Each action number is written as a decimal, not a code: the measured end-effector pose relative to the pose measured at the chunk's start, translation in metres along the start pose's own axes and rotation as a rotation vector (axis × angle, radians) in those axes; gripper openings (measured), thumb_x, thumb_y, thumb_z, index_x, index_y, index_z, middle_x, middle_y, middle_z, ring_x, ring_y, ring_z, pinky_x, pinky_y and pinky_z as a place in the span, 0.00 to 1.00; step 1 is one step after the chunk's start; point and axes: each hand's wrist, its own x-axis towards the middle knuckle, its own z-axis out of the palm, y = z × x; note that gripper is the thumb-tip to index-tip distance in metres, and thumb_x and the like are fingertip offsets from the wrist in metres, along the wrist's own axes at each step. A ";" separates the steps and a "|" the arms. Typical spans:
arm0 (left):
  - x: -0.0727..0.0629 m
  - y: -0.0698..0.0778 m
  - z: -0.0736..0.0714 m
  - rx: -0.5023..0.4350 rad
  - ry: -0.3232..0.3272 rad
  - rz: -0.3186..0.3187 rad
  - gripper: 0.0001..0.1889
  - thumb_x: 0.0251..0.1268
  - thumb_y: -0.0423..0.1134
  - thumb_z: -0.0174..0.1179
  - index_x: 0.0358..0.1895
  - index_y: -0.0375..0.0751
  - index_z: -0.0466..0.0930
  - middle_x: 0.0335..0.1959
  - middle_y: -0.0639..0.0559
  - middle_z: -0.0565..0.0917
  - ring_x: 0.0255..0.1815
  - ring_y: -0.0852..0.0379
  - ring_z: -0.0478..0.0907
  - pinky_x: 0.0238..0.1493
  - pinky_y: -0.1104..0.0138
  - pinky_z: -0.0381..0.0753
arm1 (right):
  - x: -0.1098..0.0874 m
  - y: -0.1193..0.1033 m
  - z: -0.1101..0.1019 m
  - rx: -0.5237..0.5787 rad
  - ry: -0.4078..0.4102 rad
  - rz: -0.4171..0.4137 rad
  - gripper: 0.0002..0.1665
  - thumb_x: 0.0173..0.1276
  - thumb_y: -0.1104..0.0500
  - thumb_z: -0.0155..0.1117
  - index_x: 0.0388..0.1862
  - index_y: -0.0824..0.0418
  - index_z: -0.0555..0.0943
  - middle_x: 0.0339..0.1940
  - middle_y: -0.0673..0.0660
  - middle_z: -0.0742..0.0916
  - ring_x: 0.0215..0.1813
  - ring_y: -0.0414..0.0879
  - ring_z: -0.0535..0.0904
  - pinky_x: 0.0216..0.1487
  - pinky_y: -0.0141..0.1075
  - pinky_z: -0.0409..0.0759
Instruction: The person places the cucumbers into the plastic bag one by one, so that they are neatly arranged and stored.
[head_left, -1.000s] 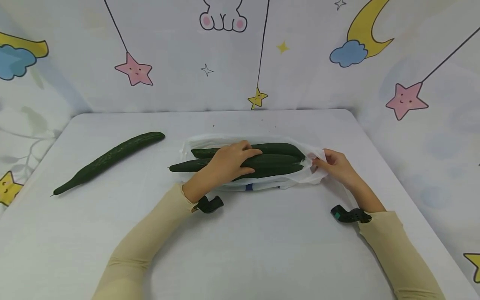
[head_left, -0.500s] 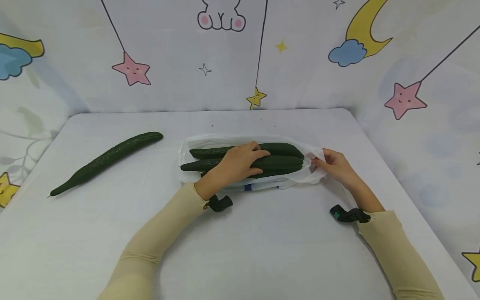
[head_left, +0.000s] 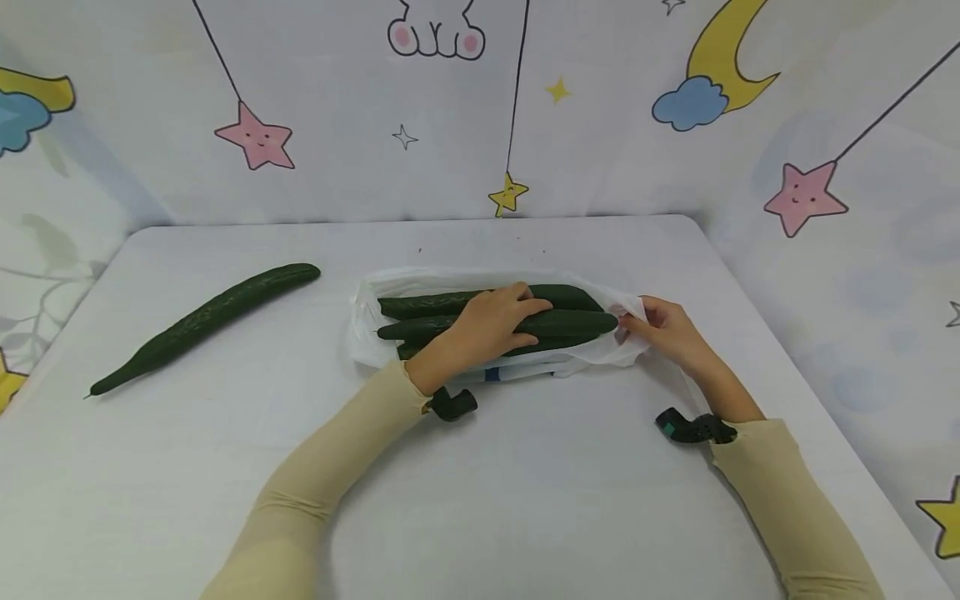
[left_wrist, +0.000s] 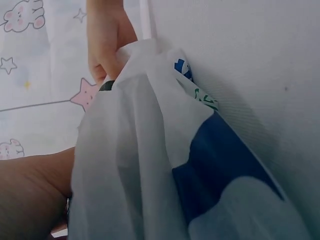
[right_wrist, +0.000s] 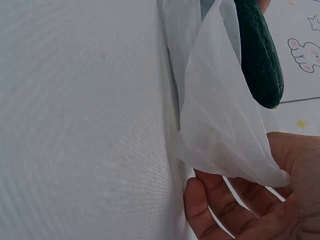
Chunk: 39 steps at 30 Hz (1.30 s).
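Note:
A white plastic bag [head_left: 367,346] with blue print lies on the table, its mouth spread around three dark green cucumbers. My left hand [head_left: 483,329] grips the middle cucumber [head_left: 408,327] from above. Behind it rests the back cucumber [head_left: 420,305]; the front cucumber [head_left: 558,342] is partly hidden under the hand. At the bag's right end, my right hand [head_left: 669,333] pinches the plastic. In the right wrist view, the bag's edge [right_wrist: 225,110] sits in the hand, and a cucumber tip [right_wrist: 267,92] shows above the plastic. The bag hides most of my left hand's fingers in the left wrist view.
Another cucumber [head_left: 210,325] lies slantwise on the left of the white table [head_left: 525,500]. Behind the table stands a backdrop [head_left: 337,108] with printed stars, moons and clouds. A black device [head_left: 453,404] is strapped at the left wrist, another black device [head_left: 693,427] at the right.
My left hand has moved to the right, sliding the middle cucumber further along between the others toward the bag's right end. The right hand keeps its pinch on the bag. The view has shifted slightly.

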 end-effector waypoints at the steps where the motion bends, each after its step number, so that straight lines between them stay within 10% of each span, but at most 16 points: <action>1: 0.001 0.000 0.001 -0.002 -0.008 -0.005 0.26 0.63 0.46 0.66 0.64 0.46 0.76 0.50 0.48 0.78 0.40 0.55 0.80 0.38 0.65 0.78 | 0.000 0.000 0.000 -0.002 -0.004 -0.001 0.17 0.72 0.64 0.59 0.54 0.75 0.76 0.36 0.44 0.82 0.37 0.36 0.78 0.37 0.26 0.78; 20: 0.007 0.004 0.007 0.026 0.009 -0.007 0.26 0.63 0.48 0.66 0.63 0.45 0.76 0.50 0.48 0.79 0.42 0.55 0.80 0.39 0.66 0.79 | 0.001 0.000 -0.001 -0.046 -0.017 -0.009 0.19 0.73 0.66 0.55 0.58 0.75 0.74 0.47 0.53 0.81 0.41 0.34 0.75 0.40 0.24 0.76; 39: 0.002 0.001 0.010 0.034 0.089 -0.011 0.24 0.59 0.47 0.70 0.57 0.43 0.80 0.47 0.49 0.81 0.35 0.57 0.81 0.30 0.68 0.79 | 0.001 0.002 0.000 0.015 -0.014 -0.026 0.15 0.72 0.65 0.58 0.53 0.74 0.76 0.36 0.45 0.84 0.38 0.35 0.79 0.40 0.25 0.77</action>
